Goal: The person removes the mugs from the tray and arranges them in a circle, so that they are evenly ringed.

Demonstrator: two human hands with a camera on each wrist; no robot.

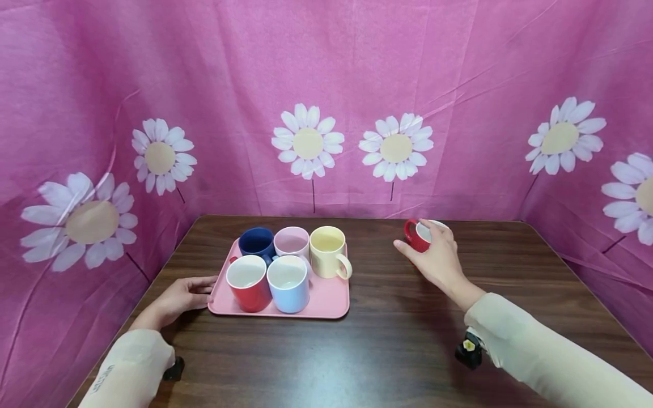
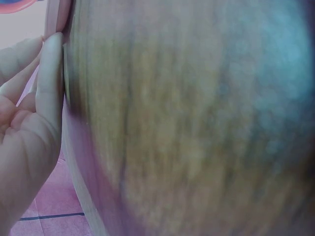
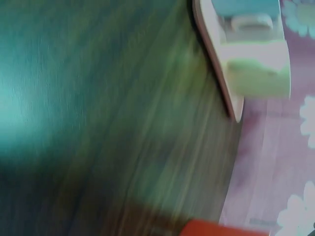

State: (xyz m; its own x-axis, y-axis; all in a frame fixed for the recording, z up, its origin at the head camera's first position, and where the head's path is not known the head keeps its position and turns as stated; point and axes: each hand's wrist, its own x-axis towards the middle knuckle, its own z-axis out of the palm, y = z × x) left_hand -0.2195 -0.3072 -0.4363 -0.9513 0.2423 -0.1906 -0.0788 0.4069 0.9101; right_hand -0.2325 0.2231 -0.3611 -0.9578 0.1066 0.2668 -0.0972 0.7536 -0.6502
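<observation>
In the head view, my left hand (image 1: 176,297) touches the left rim of a pink tray (image 1: 329,301) with its fingers fairly straight. On that tray stand a navy mug (image 1: 256,243), a pink mug (image 1: 292,242) and a yellow mug (image 1: 326,263) behind a red mug (image 1: 251,296) and a light blue mug (image 1: 289,294). At the back right, my right hand (image 1: 440,258) lies over another red mug (image 1: 419,243), fingers across its rim and thumb spread to the left. Its handle points left. The right wrist view shows only a bit of red (image 3: 219,229) at the bottom.
A brown wooden table (image 1: 326,362) bears everything. A pink cloth (image 1: 347,56) with printed daisies hangs behind and at both sides. Wood surface lies between the tray and the right-hand mug. The yellow mug's handle (image 1: 344,266) reaches the tray's right rim.
</observation>
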